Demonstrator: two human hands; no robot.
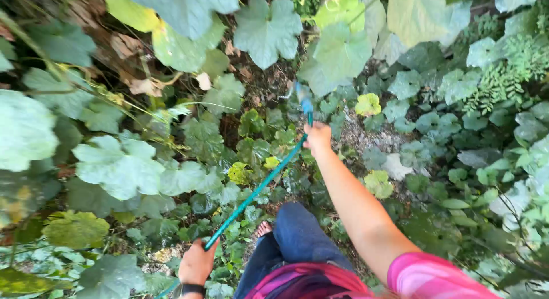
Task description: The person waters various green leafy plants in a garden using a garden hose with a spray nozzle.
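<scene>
My right hand (318, 137) is stretched out ahead and grips the front end of a green garden hose (257, 190), near its blue nozzle (305, 102). The hose runs back diagonally to my left hand (196, 263), low in the view, which is closed around it; a dark band sits on that wrist. Both hands hold the hose above a thick bed of broad green vine leaves (123, 170). My leg in blue jeans (297, 239) and a bare foot (263, 228) show below, with a pink sleeve (426, 276) on my right arm.
Large leaves (266, 27) hang close overhead. Dry brown leaves and soil (134, 53) lie at the upper left. A patch of gravelly ground (372, 138) shows beyond my right hand. Ferny plants (506, 73) fill the right side.
</scene>
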